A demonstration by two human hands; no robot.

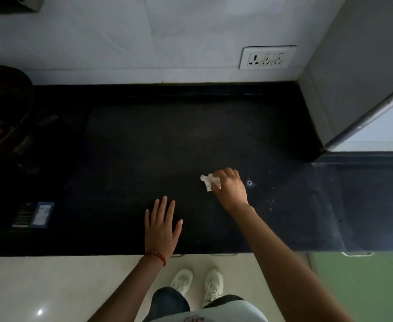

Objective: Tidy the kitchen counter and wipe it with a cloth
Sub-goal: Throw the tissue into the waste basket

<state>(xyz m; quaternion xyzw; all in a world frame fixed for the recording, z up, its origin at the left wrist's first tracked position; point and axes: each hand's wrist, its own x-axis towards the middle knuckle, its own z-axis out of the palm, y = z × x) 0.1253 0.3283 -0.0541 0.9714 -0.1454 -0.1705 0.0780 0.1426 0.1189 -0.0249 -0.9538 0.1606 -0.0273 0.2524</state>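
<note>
**Right hand on the cloth, left hand flat on the counter**

I see my right hand (230,189) clenched around a small crumpled white cloth (209,181), pressing it down on the black counter (144,147), right of centre and toward the front half. The cloth sticks out past my fingers on the left side. Just right of that hand sits a small bright ringed spot (249,182), and farther right a scatter of pale specks (271,201) dots the dark surface.

My left hand (162,225) lies flat and released, palm down, fingers spread, close to the counter's front edge and holding nothing. A red bead bracelet (156,254) circles that wrist.

At the far left I make out a dark round pan (2,108) and, nearer the front, a blue-and-white packet (42,214). A white socket plate (267,58) is set in the tiled wall behind. My white shoes (198,283) stand on the pale floor below.
</note>
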